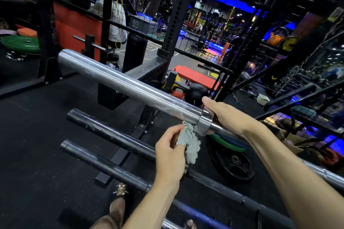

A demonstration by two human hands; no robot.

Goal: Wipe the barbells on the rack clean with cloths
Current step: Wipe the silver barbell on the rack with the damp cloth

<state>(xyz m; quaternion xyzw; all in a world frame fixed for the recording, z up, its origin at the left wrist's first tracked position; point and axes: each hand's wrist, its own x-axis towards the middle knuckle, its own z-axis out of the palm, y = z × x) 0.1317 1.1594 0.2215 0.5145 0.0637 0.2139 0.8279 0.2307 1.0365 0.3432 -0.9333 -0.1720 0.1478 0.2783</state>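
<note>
— Far left: chrome sleeve of the top bar, jutting out over black floor. Looks heavy, rigid, slick with reflections; likely to spin on its bearing under a rub.

— And below?

— Two darker bars, racked lower, parallel, well apart from the top one. Dull, streaked, seemingly not yet wiped.

— Centre?

— Left hand, fingers curled, pinching a small grey cloth. Soft, limp, frayed, weightless by the look of it; bunched, with its upper corner touching the collar from beneath.

— Right side?

— Right hand, wrapped over the shaft just inboard of the collar, thumb on top. Steadying, by appearances, against rolling.

— Best place to take hold?

— For the bar, exactly there: thin shaft, easier to close fingers round than the fat, slippery sleeve. No lifting called for; rack bears the weight. For the cloth, better folded round the metal than pinched at a corner, for fuller contact.

— Hazards?

— Sleeve turning under pressure, cloth slipping off polished chrome, fingers caught at the collar's step. Black plate leaning on the floor below the hands.
</note>
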